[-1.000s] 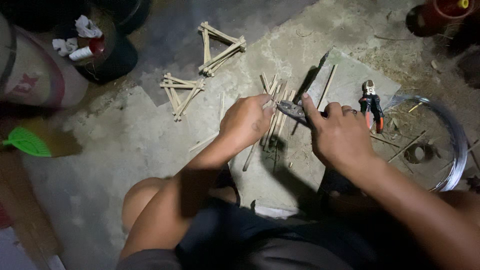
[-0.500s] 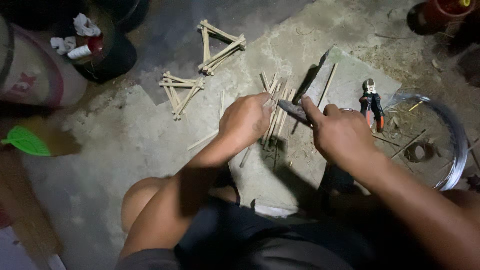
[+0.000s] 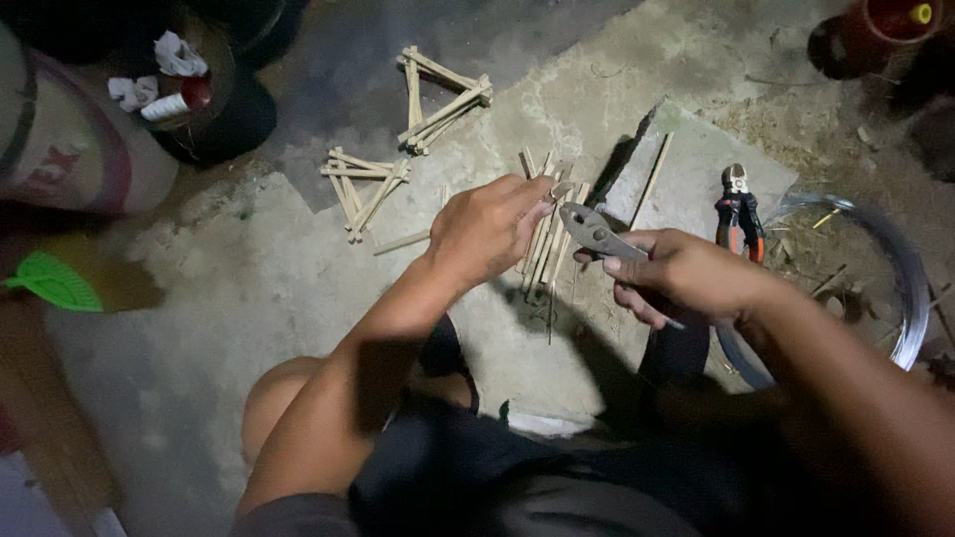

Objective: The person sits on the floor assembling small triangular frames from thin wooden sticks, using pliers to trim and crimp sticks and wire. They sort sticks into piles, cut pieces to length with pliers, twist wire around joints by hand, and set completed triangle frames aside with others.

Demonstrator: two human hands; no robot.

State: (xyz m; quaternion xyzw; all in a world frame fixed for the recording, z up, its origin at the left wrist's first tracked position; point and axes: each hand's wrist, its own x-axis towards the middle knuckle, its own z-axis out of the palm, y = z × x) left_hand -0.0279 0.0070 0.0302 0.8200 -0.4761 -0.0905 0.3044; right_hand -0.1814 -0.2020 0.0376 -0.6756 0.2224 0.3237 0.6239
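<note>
Over the concrete slab [image 3: 298, 288], your left hand [image 3: 487, 227] pinches the sticks [image 3: 545, 234]; your right hand [image 3: 686, 273], closed around the pliers [image 3: 593, 231], should bite squarely at the joint.

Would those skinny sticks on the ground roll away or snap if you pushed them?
The loose sticks look thin, straight and probably light, so a push would likely scatter them. Being so slender, they might snap if bent hard. The tied stick triangles lie flat and seem unlikely to roll.

Two finished stick triangles [image 3: 445, 99] [image 3: 364, 184] lie on the floor. Two pliers show: grey slip-joint pliers [image 3: 594, 233] and orange-handled cutters [image 3: 739, 210]. One wire coil [image 3: 900, 288].
</note>
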